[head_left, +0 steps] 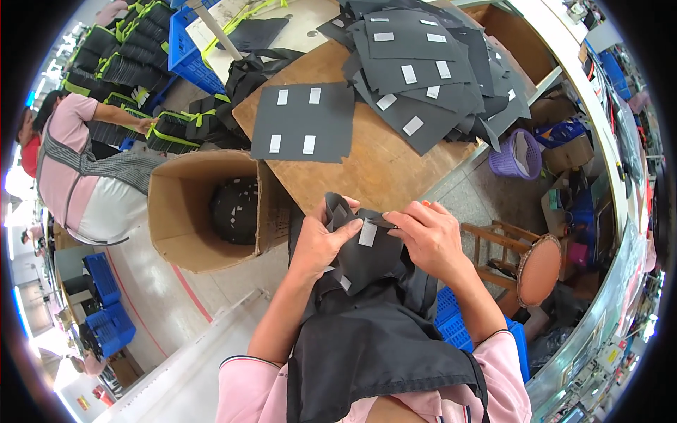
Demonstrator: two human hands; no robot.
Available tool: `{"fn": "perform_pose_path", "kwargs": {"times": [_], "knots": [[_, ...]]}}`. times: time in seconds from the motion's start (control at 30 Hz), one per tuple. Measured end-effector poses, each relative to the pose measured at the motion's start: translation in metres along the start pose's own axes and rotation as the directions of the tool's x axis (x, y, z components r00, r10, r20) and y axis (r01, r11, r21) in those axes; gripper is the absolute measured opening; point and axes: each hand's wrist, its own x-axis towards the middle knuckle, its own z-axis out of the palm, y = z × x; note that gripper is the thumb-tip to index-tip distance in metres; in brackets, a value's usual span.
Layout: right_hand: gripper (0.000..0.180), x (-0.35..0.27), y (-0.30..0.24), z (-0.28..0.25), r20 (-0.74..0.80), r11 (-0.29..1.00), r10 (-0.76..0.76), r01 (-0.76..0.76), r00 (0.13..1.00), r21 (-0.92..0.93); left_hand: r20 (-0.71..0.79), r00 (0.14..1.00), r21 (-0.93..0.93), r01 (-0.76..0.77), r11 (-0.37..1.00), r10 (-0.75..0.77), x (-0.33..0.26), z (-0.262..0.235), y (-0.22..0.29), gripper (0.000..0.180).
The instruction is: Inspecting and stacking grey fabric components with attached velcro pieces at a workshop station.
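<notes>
Left hand: the left hand point(319, 243) grasps a dark fabric piece point(360, 254) with a white tab, at 6 o'clock below the wooden table point(381, 169).
Right hand: the right hand point(431, 236) pinches the piece's upper edge.
At 9 o'clock: a cardboard box point(176, 211) holding dark pieces.
At 12 o'clock: a stack of fabric panels point(423, 77).

A wooden tabletop point(381, 166) carries one flat black sheet point(303, 121) with four white patches and, farther back, a loose heap of black pieces point(430, 70). A cardboard box point(201, 208) stands on the floor against its near-left edge, dark pieces inside. A purple basket point(518, 155) sits to the right, near a wooden stool point(525, 264). A blue crate point(185, 53) rests behind, and another person point(77, 169) in pink works at the left.
</notes>
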Motion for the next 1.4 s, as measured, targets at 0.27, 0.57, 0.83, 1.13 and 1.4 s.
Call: {"fn": "perform_pose_path", "kwargs": {"times": [0.27, 0.57, 0.83, 1.13, 1.4], "knots": [[0.024, 0.000, 0.004, 0.000, 0.042, 0.998, 0.019, -0.021, 0.999, 0.062, -0.007, 0.999, -0.026, 0.034, 0.999, -0.034, 0.003, 0.000, 0.003, 0.028], [0.025, 0.003, 0.015, -0.009, 0.093, 0.991, 0.001, -0.014, 0.996, 0.133, -0.017, 1.000, 0.073, 0.000, 0.997, 0.001, 0.013, -0.006, 0.016, 0.031], [0.028, 0.022, 0.050, -0.007, -0.143, 0.865, 0.437, -0.372, 0.888, 0.336, -0.374, 0.715, 0.676, -0.226, 0.701, 0.591, 0.121, -0.090, 0.067, 0.086], [0.031, 0.100, 0.151, -0.017, -0.347, 0.922, 0.326, -0.377, 0.879, -0.088, 0.085, 0.869, 0.983, -0.152, 0.099, 0.487, 0.105, -0.038, -0.024, 0.062], [0.055, 0.195, 0.196, 0.010, 0.035, 0.866, 0.195, -0.156, 0.980, -0.475, 0.053, 0.754, 0.986, -0.145, 0.087, 0.655, 0.100, -0.048, -0.033, 0.055]]}}
